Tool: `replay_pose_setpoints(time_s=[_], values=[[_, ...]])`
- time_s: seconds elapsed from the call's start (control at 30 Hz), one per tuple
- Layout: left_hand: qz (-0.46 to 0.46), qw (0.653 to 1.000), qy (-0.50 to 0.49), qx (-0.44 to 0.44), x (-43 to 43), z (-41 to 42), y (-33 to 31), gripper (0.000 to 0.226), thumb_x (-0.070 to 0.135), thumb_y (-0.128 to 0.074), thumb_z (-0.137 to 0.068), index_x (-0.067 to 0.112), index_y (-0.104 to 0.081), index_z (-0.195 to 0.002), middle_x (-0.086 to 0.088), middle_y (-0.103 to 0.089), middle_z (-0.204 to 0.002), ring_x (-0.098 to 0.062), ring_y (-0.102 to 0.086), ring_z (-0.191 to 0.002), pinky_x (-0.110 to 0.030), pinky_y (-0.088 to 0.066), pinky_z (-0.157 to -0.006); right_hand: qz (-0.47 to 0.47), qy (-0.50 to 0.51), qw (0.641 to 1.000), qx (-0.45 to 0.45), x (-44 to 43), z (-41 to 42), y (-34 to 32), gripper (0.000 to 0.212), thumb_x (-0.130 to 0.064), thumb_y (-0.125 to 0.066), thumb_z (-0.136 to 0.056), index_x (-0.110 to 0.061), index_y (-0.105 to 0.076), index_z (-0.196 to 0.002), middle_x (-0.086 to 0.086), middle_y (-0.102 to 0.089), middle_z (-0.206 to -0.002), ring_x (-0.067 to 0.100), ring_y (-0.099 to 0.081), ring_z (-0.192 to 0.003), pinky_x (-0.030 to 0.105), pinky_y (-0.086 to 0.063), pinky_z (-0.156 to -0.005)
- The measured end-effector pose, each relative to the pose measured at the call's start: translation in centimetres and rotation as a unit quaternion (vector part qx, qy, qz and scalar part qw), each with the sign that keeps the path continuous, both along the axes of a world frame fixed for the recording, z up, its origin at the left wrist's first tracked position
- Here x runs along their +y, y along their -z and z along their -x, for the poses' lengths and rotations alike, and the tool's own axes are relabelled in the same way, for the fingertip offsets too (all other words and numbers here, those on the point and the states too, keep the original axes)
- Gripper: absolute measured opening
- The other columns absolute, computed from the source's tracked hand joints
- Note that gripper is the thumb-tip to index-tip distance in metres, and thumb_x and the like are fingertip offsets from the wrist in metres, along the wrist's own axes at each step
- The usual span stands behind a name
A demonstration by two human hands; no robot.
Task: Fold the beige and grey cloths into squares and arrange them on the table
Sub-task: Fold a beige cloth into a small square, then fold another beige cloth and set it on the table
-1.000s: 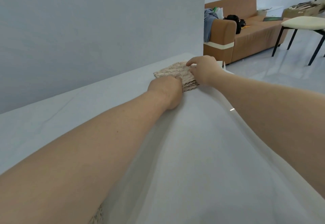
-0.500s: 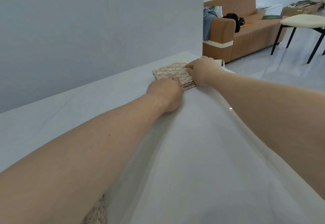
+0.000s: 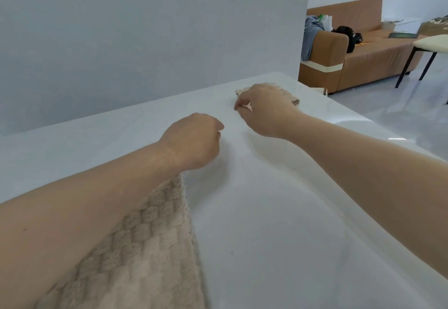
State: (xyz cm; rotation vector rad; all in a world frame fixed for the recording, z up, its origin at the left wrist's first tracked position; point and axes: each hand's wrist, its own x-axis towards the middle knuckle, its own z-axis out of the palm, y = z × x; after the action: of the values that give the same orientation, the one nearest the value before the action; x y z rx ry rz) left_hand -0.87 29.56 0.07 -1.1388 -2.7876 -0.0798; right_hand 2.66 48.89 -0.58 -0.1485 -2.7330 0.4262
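Note:
A small folded beige cloth (image 3: 292, 98) lies at the far end of the white table (image 3: 278, 223), mostly hidden behind my right hand (image 3: 265, 113). That hand hovers just in front of it, fingers curled in with nothing held. My left hand (image 3: 194, 142) is closer to me and to the left, also curled and empty, above bare tabletop. A larger unfolded beige waffle-textured cloth (image 3: 148, 248) lies near the front left, partly under my left forearm. No grey cloth is in view.
A grey wall runs along the table's far left side. The table's right edge drops to a glossy floor. Beyond it stand a brown sofa (image 3: 363, 59) with clothes and bags, and a black-legged chair (image 3: 429, 44).
Both hands have come off the folded beige cloth and drawn back toward me. The view has tilted down, showing the large beige cloth under my left arm.

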Motion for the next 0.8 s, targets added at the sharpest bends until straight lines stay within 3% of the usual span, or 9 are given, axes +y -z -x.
replay_pose_setpoints(time_s=[0.13,0.23,0.47,0.6,0.63,0.7,0.73,0.8], values=[[-0.036,0.998,-0.041,-0.003,-5.9,-2.1,-1.1,0.04,0.017,-0.04,-0.101,0.024,-0.068,-0.129,0.003,-0.064,-0.135,-0.019,-0.059,-0.123,-0.038,-0.05,-0.099,0.045,-0.066,0.997,-0.021,-4.8,-2.1,-0.5,0.02,-0.025,-0.053,-0.096,-0.029,-0.073,-0.099,-0.01,-0.067,-0.098,0.011,-0.058,-0.092,0.028,-0.045,-0.083],[-0.064,0.995,-0.07,-0.015,-10.2,-2.6,-1.5,0.037,0.018,-0.041,-0.103,0.024,-0.067,-0.128,0.004,-0.064,-0.135,-0.017,-0.06,-0.121,-0.034,-0.049,-0.1,0.069,-0.094,0.993,-0.036,-8.1,-3.4,-0.6,0.021,-0.022,-0.054,-0.096,-0.026,-0.074,-0.1,-0.014,-0.065,-0.095,0.006,-0.057,-0.087,0.023,-0.043,-0.077],[-0.067,0.983,-0.163,-0.048,-20.7,-1.4,-0.6,0.035,0.015,-0.047,-0.1,0.025,-0.069,-0.125,0.003,-0.066,-0.131,-0.019,-0.06,-0.12,-0.037,-0.05,-0.1,0.055,-0.118,0.989,-0.065,-13.8,-3.8,0.2,0.025,-0.021,-0.052,-0.098,-0.021,-0.075,-0.106,-0.01,-0.07,-0.107,0.012,-0.061,-0.094,0.029,-0.051,-0.084],[-0.04,0.976,-0.214,-0.031,-25.6,0.0,0.6,0.037,0.013,-0.048,-0.098,0.024,-0.068,-0.127,-0.001,-0.065,-0.133,-0.025,-0.058,-0.123,-0.04,-0.05,-0.099,0.033,-0.094,0.991,-0.089,-15.6,-2.2,1.1,0.028,-0.027,-0.05,-0.1,-0.02,-0.07,-0.119,-0.003,-0.069,-0.121,0.019,-0.061,-0.112,0.04,-0.052,-0.097],[-0.028,0.973,-0.227,-0.033,-26.5,0.3,0.9,0.037,0.013,-0.047,-0.098,0.025,-0.069,-0.124,0.0,-0.066,-0.131,-0.026,-0.059,-0.12,-0.04,-0.051,-0.097,0.031,-0.085,0.992,-0.093,-15.9,-1.7,1.3,0.031,-0.029,-0.049,-0.101,-0.019,-0.067,-0.125,-0.002,-0.067,-0.126,0.021,-0.059,-0.117,0.041,-0.05,-0.101],[-0.009,0.969,-0.245,-0.034,-27.9,0.5,1.5,0.03,0.017,-0.045,-0.098,0.029,-0.072,-0.1,0.004,-0.072,-0.113,-0.023,-0.063,-0.1,-0.037,-0.054,-0.082,0.031,-0.072,0.992,-0.1,-16.4,-1.0,1.5,0.038,-0.033,-0.045,-0.103,-0.018,-0.063,-0.133,0.0,-0.063,-0.135,0.022,-0.056,-0.125,0.042,-0.047,-0.105],[-0.01,0.965,-0.26,-0.028,-28.4,0.8,1.8,0.028,0.018,-0.045,-0.097,0.027,-0.069,-0.088,0.003,-0.072,-0.1,-0.022,-0.063,-0.09,-0.036,-0.053,-0.073,0.029,-0.069,0.992,-0.105,-16.6,-0.7,1.7,0.039,-0.033,-0.044,-0.103,-0.018,-0.062,-0.134,0.001,-0.063,-0.135,0.023,-0.055,-0.126,0.042,-0.046,-0.105],[-0.032,0.957,-0.288,-0.006,-28.9,1.0,2.2,0.026,0.02,-0.046,-0.096,0.022,-0.067,-0.081,0.002,-0.07,-0.09,-0.024,-0.063,-0.087,-0.034,-0.052,-0.069,0.02,-0.067,0.991,-0.118,-16.8,-0.2,1.9,0.037,-0.032,-0.042,-0.103,-0.017,-0.067,-0.126,0.002,-0.067,-0.128,0.025,-0.058,-0.121,0.043,-0.049,-0.102]])
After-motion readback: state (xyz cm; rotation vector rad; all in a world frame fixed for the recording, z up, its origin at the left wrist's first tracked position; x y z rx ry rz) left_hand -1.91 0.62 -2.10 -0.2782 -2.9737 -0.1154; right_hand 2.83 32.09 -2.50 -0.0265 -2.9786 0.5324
